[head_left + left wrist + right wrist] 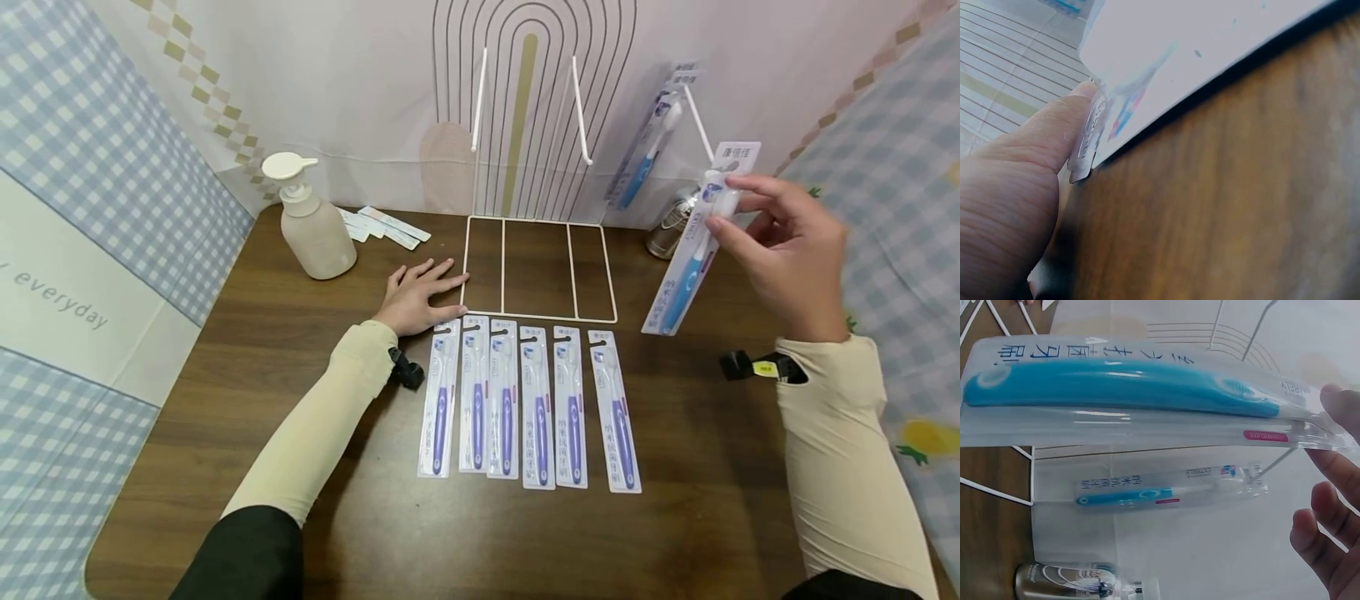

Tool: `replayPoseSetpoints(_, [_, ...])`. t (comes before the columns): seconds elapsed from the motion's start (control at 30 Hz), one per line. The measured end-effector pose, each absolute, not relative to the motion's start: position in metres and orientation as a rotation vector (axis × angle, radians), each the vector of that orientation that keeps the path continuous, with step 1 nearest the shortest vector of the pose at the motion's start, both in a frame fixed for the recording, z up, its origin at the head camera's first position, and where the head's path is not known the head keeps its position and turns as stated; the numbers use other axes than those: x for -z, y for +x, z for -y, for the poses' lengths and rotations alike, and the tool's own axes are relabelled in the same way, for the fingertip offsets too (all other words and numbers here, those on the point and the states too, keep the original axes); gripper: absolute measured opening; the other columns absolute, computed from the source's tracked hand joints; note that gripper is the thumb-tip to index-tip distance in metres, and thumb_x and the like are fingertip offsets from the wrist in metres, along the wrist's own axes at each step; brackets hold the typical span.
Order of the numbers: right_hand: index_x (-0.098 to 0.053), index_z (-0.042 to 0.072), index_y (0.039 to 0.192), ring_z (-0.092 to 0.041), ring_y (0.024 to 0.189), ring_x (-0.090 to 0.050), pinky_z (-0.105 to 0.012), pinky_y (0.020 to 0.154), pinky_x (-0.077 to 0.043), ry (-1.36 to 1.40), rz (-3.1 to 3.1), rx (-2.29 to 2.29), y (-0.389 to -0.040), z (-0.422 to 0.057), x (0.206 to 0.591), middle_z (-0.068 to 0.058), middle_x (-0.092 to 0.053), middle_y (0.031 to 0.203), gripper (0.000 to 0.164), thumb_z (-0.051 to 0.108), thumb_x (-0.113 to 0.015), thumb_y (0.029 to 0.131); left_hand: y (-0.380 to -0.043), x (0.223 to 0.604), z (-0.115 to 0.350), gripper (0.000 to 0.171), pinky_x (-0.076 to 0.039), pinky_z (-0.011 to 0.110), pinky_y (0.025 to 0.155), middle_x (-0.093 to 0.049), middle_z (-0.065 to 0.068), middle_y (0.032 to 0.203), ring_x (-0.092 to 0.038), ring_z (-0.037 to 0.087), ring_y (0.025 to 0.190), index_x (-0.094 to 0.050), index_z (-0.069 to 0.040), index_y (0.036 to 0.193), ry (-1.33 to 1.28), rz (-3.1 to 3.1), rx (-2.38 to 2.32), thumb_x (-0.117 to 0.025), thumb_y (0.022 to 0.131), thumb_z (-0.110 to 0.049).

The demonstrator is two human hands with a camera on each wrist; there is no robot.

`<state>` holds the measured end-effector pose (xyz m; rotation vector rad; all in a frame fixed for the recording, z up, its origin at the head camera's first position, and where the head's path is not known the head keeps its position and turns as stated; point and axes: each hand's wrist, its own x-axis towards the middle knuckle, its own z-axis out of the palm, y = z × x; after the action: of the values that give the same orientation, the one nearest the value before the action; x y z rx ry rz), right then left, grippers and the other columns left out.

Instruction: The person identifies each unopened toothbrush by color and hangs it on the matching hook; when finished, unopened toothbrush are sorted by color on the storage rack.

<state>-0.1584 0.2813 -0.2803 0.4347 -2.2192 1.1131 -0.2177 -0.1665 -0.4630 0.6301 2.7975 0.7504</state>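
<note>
My right hand point(798, 242) pinches a packaged blue toothbrush point(686, 271) near its top, between thumb and fingers, in front of a white wire hook point(699, 125). Whether the hook passes through the card's hole cannot be told. Farther back on that hook hangs another packaged blue toothbrush point(1160, 492), with more than one card overlapping there. My left hand point(420, 300) rests on the table with fingers spread, beside the white wire rack point(540, 317). Its thumb point(1054, 128) touches the top of a packaged purple toothbrush point(438, 408), the leftmost of several laid in a row.
A pump bottle point(318, 233) stands at the back left, near several flat white packets point(390, 227). Two more white hooks point(581, 112) stick out from the rack toward me. A metallic can point(1066, 581) stands at the back right, behind the held pack. Checked cloth hangs at both sides.
</note>
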Motion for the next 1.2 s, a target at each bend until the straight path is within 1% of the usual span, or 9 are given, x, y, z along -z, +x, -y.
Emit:
replayPoseSetpoints(0.17, [-0.077,0.004,0.127,-0.001,0.061,-0.047,-0.012,0.058,-0.038,0.466,2.222,-1.055,-0.166,-0.274,0.279,0.019,-0.068,0.096,0.04,-0.004,-0.083,0.088,-0.219,0.464,0.166,0.067,0.004,0.058,0.124,-0.023,-0.006,0.175,-0.011,0.025,0.162,-0.045,-0.039,0.161,0.633,-2.802,-0.751,-0.066,0.101,-0.058])
replayPoseSetpoints(0.3, [-0.077,0.005,0.128,-0.003,0.061,-0.046,-0.012,0.057,-0.037,0.439,2.244,-1.092,-0.174,-0.264,0.279,0.02,-0.068,0.099,0.038,0.0,-0.082,0.09,-0.219,0.464,0.167,0.067,0.004,0.058,0.125,-0.023,-0.006,0.174,-0.011,0.026,0.162,-0.045,-0.039,0.161,0.627,-2.804,-0.745,-0.065,0.101,-0.058])
replayPoseSetpoints(0.43, [-0.076,0.007,0.129,-0.006,0.061,-0.045,-0.012,0.055,-0.036,0.391,2.231,-1.188,-0.191,-0.257,0.28,0.017,-0.07,0.1,0.038,0.004,-0.082,0.092,-0.218,0.463,0.167,0.067,0.003,0.058,0.125,-0.023,-0.006,0.174,-0.011,0.025,0.162,-0.046,-0.038,0.161,0.624,-2.806,-0.748,-0.066,0.1,-0.058])
replayPoseSetpoints(0.6, [-0.078,0.008,0.127,-0.007,0.057,-0.044,-0.014,0.054,-0.036,0.358,2.207,-1.282,-0.22,-0.256,0.283,0.011,-0.071,0.1,0.036,0.006,-0.083,0.092,-0.217,0.462,0.166,0.067,0.003,0.057,0.125,-0.023,-0.006,0.174,-0.011,0.025,0.162,-0.045,-0.038,0.161,0.62,-2.803,-0.748,-0.065,0.101,-0.059])
replayPoseSetpoints(0.73, [-0.078,0.011,0.125,-0.005,0.069,-0.056,-0.015,0.06,-0.039,0.303,2.21,-1.36,-0.242,-0.258,0.284,0.009,-0.075,0.107,0.036,0.007,-0.084,0.091,-0.217,0.462,0.165,0.067,0.003,0.057,0.125,-0.023,-0.006,0.174,-0.011,0.025,0.162,-0.044,-0.039,0.161,0.622,-2.804,-0.731,-0.064,0.101,-0.059])
replayPoseSetpoints(0.83, [-0.078,0.015,0.126,-0.005,0.079,-0.06,-0.016,0.064,-0.042,0.251,2.221,-1.399,-0.254,-0.258,0.283,0.009,-0.076,0.106,0.037,0.01,-0.086,0.09,-0.216,0.463,0.165,0.067,0.003,0.057,0.125,-0.024,-0.006,0.174,-0.011,0.025,0.162,-0.045,-0.039,0.161,0.622,-2.8,-0.737,-0.065,0.101,-0.059])
replayPoseSetpoints(0.9, [-0.078,0.017,0.126,-0.005,0.076,-0.059,-0.016,0.065,-0.043,0.228,2.227,-1.411,-0.26,-0.258,0.283,0.01,-0.074,0.1,0.037,0.011,-0.086,0.09,-0.216,0.463,0.164,0.067,0.003,0.057,0.125,-0.024,-0.006,0.174,-0.011,0.024,0.162,-0.045,-0.039,0.161,0.621,-2.8,-0.742,-0.065,0.1,-0.059])
replayPoseSetpoints(1.0, [-0.078,0.018,0.126,-0.006,0.067,-0.056,-0.016,0.062,-0.045,0.21,2.223,-1.436,-0.267,-0.257,0.281,0.008,-0.071,0.094,0.037,0.012,-0.086,0.09,-0.216,0.463,0.164,0.067,0.003,0.057,0.125,-0.024,-0.006,0.174,-0.011,0.025,0.162,-0.046,-0.038,0.161,0.626,-2.803,-0.746,-0.065,0.1,-0.059])
replayPoseSetpoints(1.2, [-0.077,0.018,0.126,-0.009,0.06,-0.05,-0.014,0.052,-0.045,0.216,2.213,-1.498,-0.274,-0.254,0.28,0.004,-0.065,0.091,0.036,0.011,-0.084,0.091,-0.218,0.463,0.165,0.067,0.003,0.057,0.125,-0.024,-0.008,0.174,-0.012,0.024,0.162,-0.045,-0.039,0.161,0.62,-2.815,-0.735,-0.065,0.1,-0.06])
